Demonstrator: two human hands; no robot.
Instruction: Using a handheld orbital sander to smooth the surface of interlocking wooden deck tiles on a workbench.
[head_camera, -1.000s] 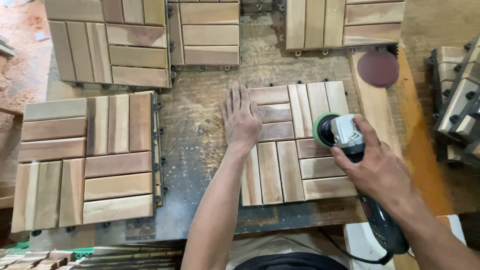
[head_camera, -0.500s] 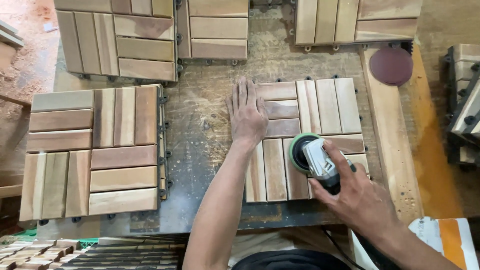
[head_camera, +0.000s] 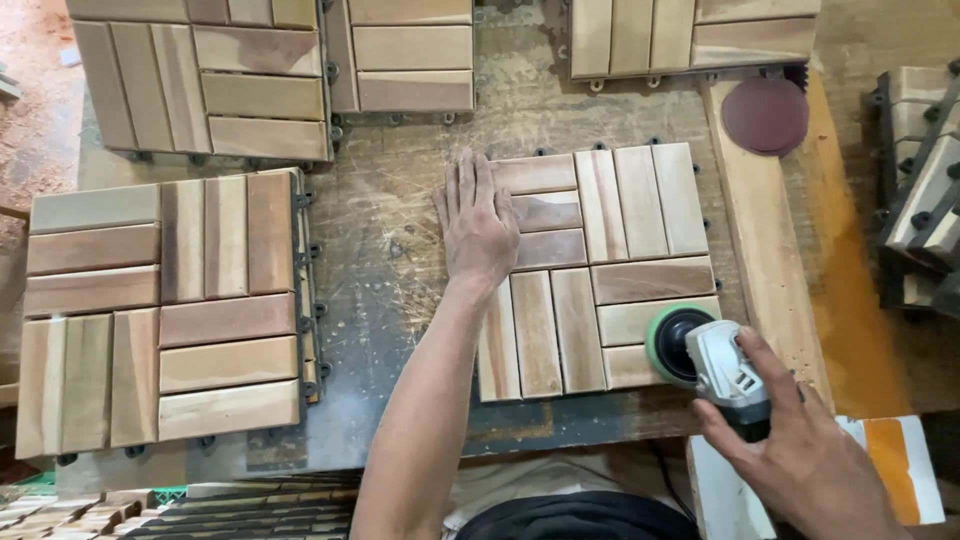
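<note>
Presently, your left hand (head_camera: 478, 228) lies flat with its fingers (head_camera: 466, 185) together and extended, pressing the far-left corner of the wooden deck tile (head_camera: 600, 265) at the middle of the scratched workbench (head_camera: 400, 270). Your right hand (head_camera: 800, 455) has its fingers wrapped around the grey sander (head_camera: 715, 365), whose green-rimmed pad rests on the tile's near-right corner. Further tiles lie left (head_camera: 165, 310) and far, and a dark red sanding disc (head_camera: 765, 115) sits far right.
</note>
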